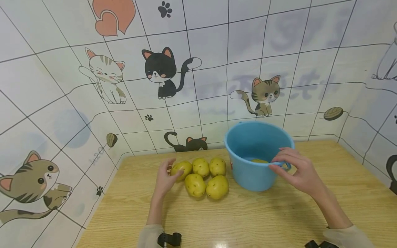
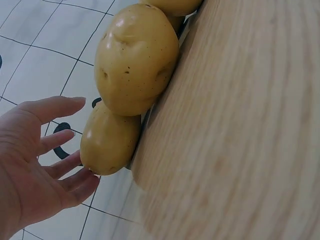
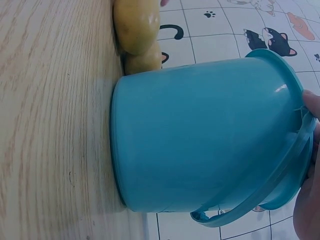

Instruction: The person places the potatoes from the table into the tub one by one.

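My left hand [image 1: 164, 178] is at the leftmost potato [image 1: 183, 168], its spread fingers and thumb beside it. In the left wrist view the fingers are loosely bent, their tips right at that potato [image 2: 110, 142], while a larger potato [image 2: 135, 60] overlaps it. More yellow potatoes [image 1: 217, 187] lie grouped on the table left of the blue bucket [image 1: 252, 177]. The bucket stands upright, and part of a yellow potato [image 1: 259, 161] shows inside; the rest of its bottom is hidden. With thumb and fingers, my right hand [image 1: 299, 170] pinches the bucket's right front rim.
The wooden table [image 1: 242, 220] runs back to a tiled wall [image 1: 211, 86] printed with cartoon cats. Side walls [image 1: 37, 113] close in at left and right. The bucket's blue handle [image 3: 265, 192] hangs down along its side.
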{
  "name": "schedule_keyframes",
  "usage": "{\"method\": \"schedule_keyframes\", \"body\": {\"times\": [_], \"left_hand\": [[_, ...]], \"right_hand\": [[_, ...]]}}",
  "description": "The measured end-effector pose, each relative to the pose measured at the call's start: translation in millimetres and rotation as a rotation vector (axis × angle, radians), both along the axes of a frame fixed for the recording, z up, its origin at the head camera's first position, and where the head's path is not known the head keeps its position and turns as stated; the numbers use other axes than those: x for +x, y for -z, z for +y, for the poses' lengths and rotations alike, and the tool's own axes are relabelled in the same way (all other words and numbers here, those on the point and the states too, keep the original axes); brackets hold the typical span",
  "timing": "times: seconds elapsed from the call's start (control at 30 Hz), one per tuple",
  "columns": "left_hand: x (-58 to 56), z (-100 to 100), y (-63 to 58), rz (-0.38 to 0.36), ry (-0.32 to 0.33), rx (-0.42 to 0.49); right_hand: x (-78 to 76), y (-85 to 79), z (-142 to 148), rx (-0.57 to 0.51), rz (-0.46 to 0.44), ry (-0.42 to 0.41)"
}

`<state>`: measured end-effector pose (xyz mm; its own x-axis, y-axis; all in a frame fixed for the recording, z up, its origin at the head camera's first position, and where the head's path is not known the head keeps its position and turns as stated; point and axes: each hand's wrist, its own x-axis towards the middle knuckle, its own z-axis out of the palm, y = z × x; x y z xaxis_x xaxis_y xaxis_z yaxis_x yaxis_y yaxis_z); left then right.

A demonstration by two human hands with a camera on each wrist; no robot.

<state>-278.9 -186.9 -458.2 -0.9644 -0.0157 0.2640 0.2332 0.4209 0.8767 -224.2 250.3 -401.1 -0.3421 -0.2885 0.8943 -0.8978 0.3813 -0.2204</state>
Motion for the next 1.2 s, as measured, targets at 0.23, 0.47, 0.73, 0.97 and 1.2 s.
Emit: {"method": "schedule_keyframes", "body": {"times": [0.23, 0.47, 0.73, 0.97, 1.2], "left_hand": [[-1.9, -3.4, 8.3, -0.059, 0.022, -0.001], [-0.8, -5.3, 12.0, -0.108, 0.017, -0.009], [-1.3, -5.6, 12.9, -0.146, -0.013, 0.01], [-0.2, -6.7, 11.9, -0.17, -0.077, -0.025], [0.6, -8.1, 8.4, -0.133, -0.135, 0.023]], "right_hand": [[1.4, -2.9, -2.3, 0.004, -0.01, 0.014], [6.0, -8.7, -8.3, 0.001, -0.004, 0.028], [5.0, -5.7, -5.6, -0.004, -0.016, 0.021], [3.1, -0.7, -1.9, 0.0, -0.024, 0.023], [5.2, -2.7, -3.9, -0.002, -0.024, 0.021]]}}
